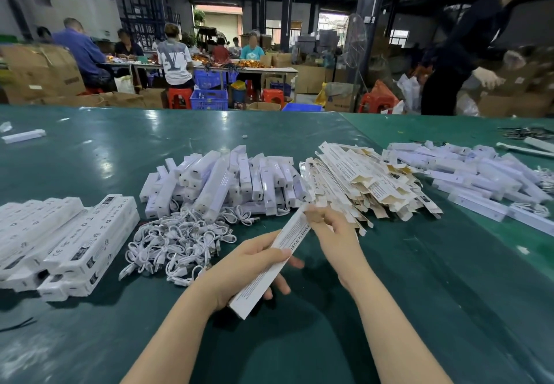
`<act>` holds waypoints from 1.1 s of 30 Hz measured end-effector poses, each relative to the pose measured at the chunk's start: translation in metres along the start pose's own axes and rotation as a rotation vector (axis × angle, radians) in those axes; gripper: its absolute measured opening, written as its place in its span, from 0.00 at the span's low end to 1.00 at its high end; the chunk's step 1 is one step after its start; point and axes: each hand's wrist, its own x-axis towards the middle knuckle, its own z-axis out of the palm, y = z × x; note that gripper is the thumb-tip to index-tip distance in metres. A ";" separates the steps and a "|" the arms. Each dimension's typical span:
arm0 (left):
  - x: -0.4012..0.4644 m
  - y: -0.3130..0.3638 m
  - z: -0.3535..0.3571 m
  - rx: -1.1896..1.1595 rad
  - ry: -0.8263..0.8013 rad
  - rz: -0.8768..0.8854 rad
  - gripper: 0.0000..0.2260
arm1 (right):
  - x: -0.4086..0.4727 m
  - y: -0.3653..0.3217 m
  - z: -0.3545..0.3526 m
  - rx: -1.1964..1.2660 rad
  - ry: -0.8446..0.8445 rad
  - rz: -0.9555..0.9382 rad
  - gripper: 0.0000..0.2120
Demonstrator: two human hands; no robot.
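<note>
A person is working at the green desk (299, 132), holding one long white carton (263, 281) in the air above the near part of it, clear of the surface. The carton is lying slanted, its lower end toward the person and its upper end toward the piles.

The left hand (239, 264) is gripping the lower half, thumb lying along the printed top face and fingers (281, 284) curling underneath. The right hand (335, 234) is pinching the upper end between closed fingertips (317, 216).

Stock is crowding the middle band of the desk. Stacked boxes (69, 240) are sitting at the left, running out past the picture's edge. A heap of white cables (180, 240) is lying just beside them, touching a pile of white bars (227, 180) behind. Flat cartons (368, 180) are fanning out just beyond the right hand. A further heap of white bars (479, 174) is lying on the right, across a seam in the desk top.

Open surface is showing between and below the forearms, to the right of the right forearm, and along the far strip up to the back edge, where a lone box (24, 136) is lying at the left.
</note>
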 end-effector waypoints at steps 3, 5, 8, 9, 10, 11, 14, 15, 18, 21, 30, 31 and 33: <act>0.000 -0.001 0.001 -0.033 0.008 -0.031 0.27 | -0.001 -0.001 0.004 -0.041 -0.019 -0.025 0.08; 0.000 -0.001 0.002 -0.059 0.024 -0.027 0.32 | -0.003 -0.003 0.005 -0.008 -0.058 0.004 0.07; 0.001 -0.001 0.001 -0.103 0.069 -0.020 0.33 | -0.004 -0.001 0.006 0.009 -0.096 0.044 0.05; 0.001 -0.001 0.000 -0.109 0.083 -0.021 0.32 | -0.004 0.000 0.006 -0.006 -0.093 0.047 0.05; 0.002 -0.002 0.000 -0.110 0.096 -0.024 0.30 | -0.003 0.001 0.006 -0.025 -0.080 0.048 0.05; 0.002 -0.003 -0.001 -0.115 0.105 -0.031 0.29 | -0.003 0.002 0.007 -0.053 -0.051 0.054 0.06; 0.004 -0.003 -0.002 -0.188 0.147 -0.026 0.24 | -0.001 0.007 0.008 -0.222 0.054 0.076 0.14; 0.005 -0.003 -0.003 -0.236 0.175 -0.015 0.21 | 0.000 0.009 0.008 -0.267 0.072 0.071 0.15; 0.009 0.000 -0.006 -0.355 0.293 0.041 0.14 | -0.001 0.014 0.012 -0.338 0.064 -0.002 0.08; 0.006 0.006 -0.017 -0.483 0.431 0.145 0.07 | -0.002 0.016 0.027 -0.544 -0.032 -0.111 0.03; 0.003 0.001 -0.033 -0.642 0.558 0.273 0.14 | 0.008 -0.010 0.109 -0.926 -0.231 -0.107 0.13; 0.003 0.001 -0.032 -0.625 0.556 0.278 0.14 | 0.010 -0.010 0.112 -0.924 -0.201 -0.083 0.12; 0.004 0.002 -0.031 -0.610 0.562 0.279 0.13 | 0.011 -0.008 0.111 -0.893 -0.169 -0.029 0.11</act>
